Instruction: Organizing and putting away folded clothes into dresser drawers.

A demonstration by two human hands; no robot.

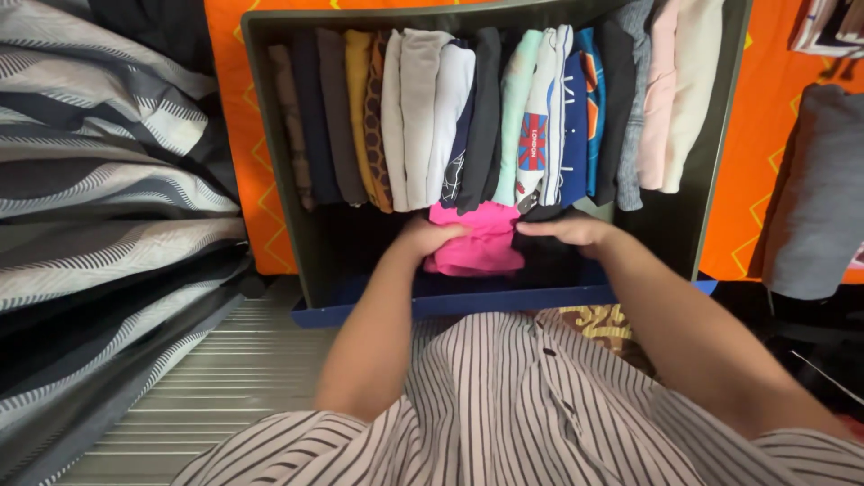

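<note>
- Fingers of the left hand [430, 236] curl around the bright pink folded cloth garment [477, 241], gripping its left edge.
- Right hand [569, 229] lies flat, fingers narrow, pressing a black folded garment [549, 256] just beside the pink one.
- Both garments sit inside the dark fabric storage box [306, 243], in front of a row of upright folded shirts [468, 117].

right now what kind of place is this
Probably a bedroom or other home room: a fabric storage box of folded clothes, striped bedding, an orange patterned cloth underneath.
</note>
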